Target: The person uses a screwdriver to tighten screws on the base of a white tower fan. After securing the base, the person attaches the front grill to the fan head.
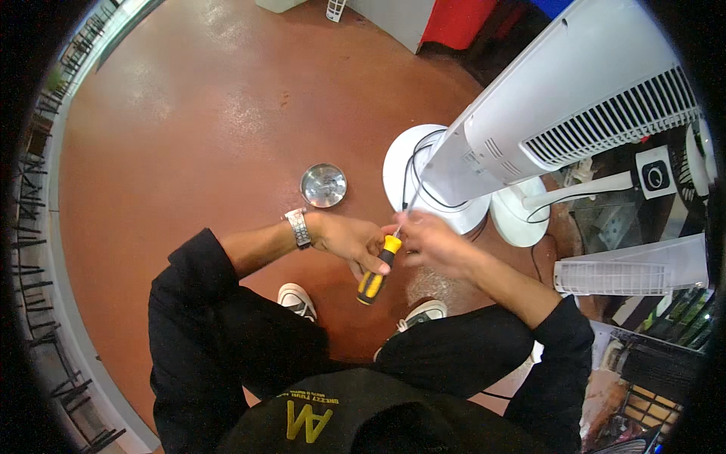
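My left hand (pixel 344 238), with a metal watch on the wrist, is closed on the yellow and black handle of a screwdriver (pixel 373 280). The handle slants down toward me and the thin shaft points up and away. Close beside the shaft is my right hand (pixel 435 240), its fingers smeared by motion. Whether they grip the shaft or something small cannot be made out. Just beyond both hands stands a white tower fan (pixel 484 144) on a round white base (pixel 404 151), with a black cord looped over the base. A shiny round metal bowl (pixel 324 185) rests on the floor ahead of my left wrist.
To the right is a second white round base (pixel 522 227) with a pole. Nearer me lies a white slotted panel (pixel 631 268). My shoes (pixel 297 300) are below my hands on the reddish-brown floor (pixel 189 136). A red object (pixel 457 24) stands at the far edge.
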Motion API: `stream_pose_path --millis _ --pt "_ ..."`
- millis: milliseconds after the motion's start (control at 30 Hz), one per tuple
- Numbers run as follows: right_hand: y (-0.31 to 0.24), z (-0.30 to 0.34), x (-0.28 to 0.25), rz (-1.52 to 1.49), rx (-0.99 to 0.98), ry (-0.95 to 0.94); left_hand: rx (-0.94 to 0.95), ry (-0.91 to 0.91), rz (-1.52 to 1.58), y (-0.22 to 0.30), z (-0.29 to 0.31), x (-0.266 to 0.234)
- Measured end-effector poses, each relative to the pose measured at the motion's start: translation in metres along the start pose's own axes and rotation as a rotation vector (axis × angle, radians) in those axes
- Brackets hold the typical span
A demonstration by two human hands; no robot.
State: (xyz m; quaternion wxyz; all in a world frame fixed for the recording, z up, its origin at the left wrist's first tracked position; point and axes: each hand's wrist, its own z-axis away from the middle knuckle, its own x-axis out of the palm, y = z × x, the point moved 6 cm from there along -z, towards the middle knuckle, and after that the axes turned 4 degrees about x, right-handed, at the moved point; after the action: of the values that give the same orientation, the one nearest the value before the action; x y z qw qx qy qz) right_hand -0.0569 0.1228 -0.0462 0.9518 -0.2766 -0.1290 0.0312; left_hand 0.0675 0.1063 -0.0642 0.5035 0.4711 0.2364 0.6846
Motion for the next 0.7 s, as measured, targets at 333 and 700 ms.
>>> stream_pose_path --millis 333,700 --pt "-0.007 -0.046 -0.032 -0.070 -0.091 0.084 -0.336 0.833 -1.211 -0.096 0.058 -0.176" --pt "-0.001 -0.029 -0.044 0.234 0.026 0.045 -0.294 0.793 -1.432 -0.132 -0.009 -0.204"
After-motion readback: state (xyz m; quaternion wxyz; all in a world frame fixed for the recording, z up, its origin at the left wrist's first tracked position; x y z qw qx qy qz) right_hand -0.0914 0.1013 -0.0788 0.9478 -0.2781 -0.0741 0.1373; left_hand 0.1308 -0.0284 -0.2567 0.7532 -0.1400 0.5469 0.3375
